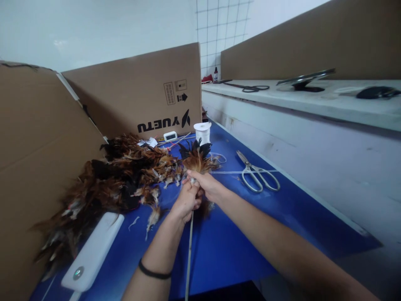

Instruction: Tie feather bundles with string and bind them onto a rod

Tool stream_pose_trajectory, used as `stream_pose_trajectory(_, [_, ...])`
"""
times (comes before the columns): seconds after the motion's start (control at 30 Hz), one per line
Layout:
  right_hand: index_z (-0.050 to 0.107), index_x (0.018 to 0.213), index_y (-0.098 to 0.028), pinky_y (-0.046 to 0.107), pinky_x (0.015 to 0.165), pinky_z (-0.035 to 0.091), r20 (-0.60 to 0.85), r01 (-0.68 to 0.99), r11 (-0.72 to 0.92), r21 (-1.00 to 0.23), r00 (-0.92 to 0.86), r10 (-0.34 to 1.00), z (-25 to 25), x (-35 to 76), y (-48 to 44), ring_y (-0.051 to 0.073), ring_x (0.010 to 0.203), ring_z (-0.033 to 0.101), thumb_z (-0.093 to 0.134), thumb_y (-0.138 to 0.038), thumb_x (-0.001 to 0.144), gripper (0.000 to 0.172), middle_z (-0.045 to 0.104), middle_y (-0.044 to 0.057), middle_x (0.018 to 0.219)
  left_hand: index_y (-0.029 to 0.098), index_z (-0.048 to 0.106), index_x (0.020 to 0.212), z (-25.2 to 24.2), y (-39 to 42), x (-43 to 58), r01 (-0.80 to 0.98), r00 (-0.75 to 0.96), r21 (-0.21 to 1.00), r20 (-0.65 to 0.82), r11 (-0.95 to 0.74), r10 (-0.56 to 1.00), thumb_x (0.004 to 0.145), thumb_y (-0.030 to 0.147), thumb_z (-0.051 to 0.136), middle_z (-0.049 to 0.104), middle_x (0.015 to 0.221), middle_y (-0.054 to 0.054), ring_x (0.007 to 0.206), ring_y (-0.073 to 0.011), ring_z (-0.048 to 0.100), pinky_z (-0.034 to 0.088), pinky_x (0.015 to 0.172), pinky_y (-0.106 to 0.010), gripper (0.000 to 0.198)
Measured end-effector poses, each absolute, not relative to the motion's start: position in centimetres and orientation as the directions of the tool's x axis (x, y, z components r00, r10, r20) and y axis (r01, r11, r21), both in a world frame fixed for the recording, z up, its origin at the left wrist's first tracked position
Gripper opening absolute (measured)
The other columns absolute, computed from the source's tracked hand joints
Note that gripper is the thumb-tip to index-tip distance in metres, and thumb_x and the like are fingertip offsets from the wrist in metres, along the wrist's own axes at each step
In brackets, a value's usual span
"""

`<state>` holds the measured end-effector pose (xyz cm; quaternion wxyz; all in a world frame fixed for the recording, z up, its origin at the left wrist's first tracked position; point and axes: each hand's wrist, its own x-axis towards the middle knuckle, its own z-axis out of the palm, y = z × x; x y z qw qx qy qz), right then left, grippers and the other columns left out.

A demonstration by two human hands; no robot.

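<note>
My left hand (187, 200) is closed round a thin pale stick (189, 251) that runs down toward me. My right hand (205, 183) is closed just above it, pinching a small bunch of brown and black feathers (198, 158) against the top of the stick. A white thread (238, 172) stretches from my hands to the right, across the blue table (219, 246). A white thread spool (202, 133) stands behind the feathers.
A big heap of brown feathers (119, 179) lies to the left, against cardboard walls (37, 159). Silver scissors (258, 173) rest to the right. A white device (92, 253) lies at the front left. A raised white shelf (313, 104) holds black scissors and other objects.
</note>
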<state>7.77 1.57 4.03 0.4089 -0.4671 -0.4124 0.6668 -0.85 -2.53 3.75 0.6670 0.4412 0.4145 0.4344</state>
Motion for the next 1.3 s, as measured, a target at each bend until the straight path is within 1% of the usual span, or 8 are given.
stream_pose_trajectory(0.13, [0.068, 0.075, -0.01, 0.016, 0.031, 0.024, -0.269, -0.096, -0.297, -0.95, -0.234, 0.934, 3.9, 8.2, 1.4, 0.006, 0.04, 0.045, 0.05, -0.042, 0.079, 0.036, 0.062, 0.005, 0.061, 0.019, 0.038, 0.075, 4.1, -2.6, -0.9, -0.246, 0.305, 0.928, -0.202, 0.282, 0.931, 0.075, 0.037, 0.054, 0.041, 0.058, 0.006, 0.033, 0.0002, 0.026, 0.011, 0.031, -0.011, 0.025])
stream_pose_trajectory(0.27, [0.069, 0.077, -0.011, 0.017, 0.03, 0.018, -0.231, -0.102, -0.264, -0.959, -0.252, 0.94, 3.7, 8.4, 1.3, 0.004, 0.034, 0.034, 0.05, -0.045, 0.079, 0.039, 0.061, 0.004, 0.055, 0.017, 0.042, 0.076, 4.4, -2.2, -1.5, -0.39, 0.401, 0.839, -0.216, 0.38, 0.89, 0.073, 0.03, 0.055, 0.049, 0.063, 0.002, 0.035, -0.0022, 0.034, 0.015, 0.03, -0.012, 0.019])
stream_pose_trajectory(0.4, [0.067, 0.075, -0.011, 0.019, 0.035, 0.028, -0.221, -0.164, -0.26, -0.952, -0.226, 0.949, 3.6, 8.4, 1.2, 0.008, 0.04, 0.044, 0.054, -0.048, 0.076, 0.039, 0.06, 0.004, 0.052, 0.015, 0.046, 0.079, 4.0, -1.5, -2.2, -0.511, 0.503, 0.708, -0.213, 0.487, 0.838, 0.078, 0.037, 0.049, 0.054, 0.065, -0.003, 0.037, -0.0034, 0.036, 0.019, 0.03, -0.012, 0.022])
stream_pose_trajectory(0.57, [0.068, 0.076, -0.011, 0.019, 0.041, 0.036, -0.209, -0.24, -0.299, -0.923, -0.338, 0.918, 4.1, 8.8, 1.0, 0.009, 0.048, 0.05, 0.054, -0.046, 0.077, 0.037, 0.062, 0.004, 0.056, 0.017, 0.045, 0.075, 3.5, -1.3, -2.3, -0.572, 0.493, 0.64, -0.232, 0.513, 0.838, 0.08, 0.034, 0.053, 0.054, 0.062, -0.001, 0.034, -0.0006, 0.031, 0.018, 0.029, -0.009, 0.019])
stream_pose_trajectory(0.7, [0.068, 0.079, -0.011, 0.019, 0.045, 0.041, -0.185, -0.27, -0.314, -0.91, -0.413, 0.892, 3.9, 9.3, 1.3, 0.005, 0.037, 0.04, 0.053, -0.046, 0.078, 0.038, 0.06, 0.001, 0.051, 0.016, 0.046, 0.077, 3.7, -1.4, -2.2, -0.559, 0.526, 0.633, -0.228, 0.535, 0.819, 0.083, 0.031, 0.048, 0.054, 0.064, -0.003, 0.035, 0.0007, 0.029, 0.017, 0.029, -0.008, 0.017])
stream_pose_trajectory(0.87, [0.068, 0.081, -0.012, 0.021, 0.063, 0.048, -0.125, -0.326, -0.324, -0.888, -0.507, 0.853, 3.6, 9.6, 1.5, 0.011, 0.06, 0.058, 0.053, -0.047, 0.078, 0.038, 0.066, 0.005, 0.067, 0.015, 0.047, 0.079, 3.7, -1.4, -2.6, -0.533, 0.589, 0.627, -0.206, 0.568, 0.781, 0.086, 0.031, 0.043, 0.05, 0.063, -0.002, 0.035, 0.0017, 0.028, 0.019, 0.03, -0.007, 0.018])
stream_pose_trajectory(0.97, [0.068, 0.081, -0.013, 0.023, 0.07, 0.049, -0.104, -0.337, -0.332, -0.881, -0.546, 0.831, 3.8, 9.7, 1.4, 0.013, 0.071, 0.061, 0.052, -0.046, 0.08, 0.037, 0.067, 0.006, 0.075, 0.016, 0.047, 0.081, 3.6, -1.4, -2.9, -0.515, 0.625, 0.643, -0.172, 0.567, 0.762, 0.086, 0.031, 0.043, 0.049, 0.064, -0.001, 0.035, 0.0024, 0.027, 0.019, 0.03, -0.007, 0.017])
stream_pose_trajectory(1.3, [0.065, 0.079, -0.015, 0.024, 0.064, 0.048, -0.162, -0.282, -0.405, -0.87, -0.612, 0.774, 3.6, 9.8, 1.3, 0.011, 0.061, 0.057, 0.052, -0.048, 0.079, 0.036, 0.065, 0.005, 0.073, 0.016, 0.046, 0.08, 3.7, -1.6, -3.1, -0.406, 0.645, 0.735, -0.191, 0.544, 0.74, 0.081, 0.038, 0.051, 0.042, 0.061, 0.003, 0.034, 0.002, 0.025, 0.017, 0.028, -0.008, 0.023])
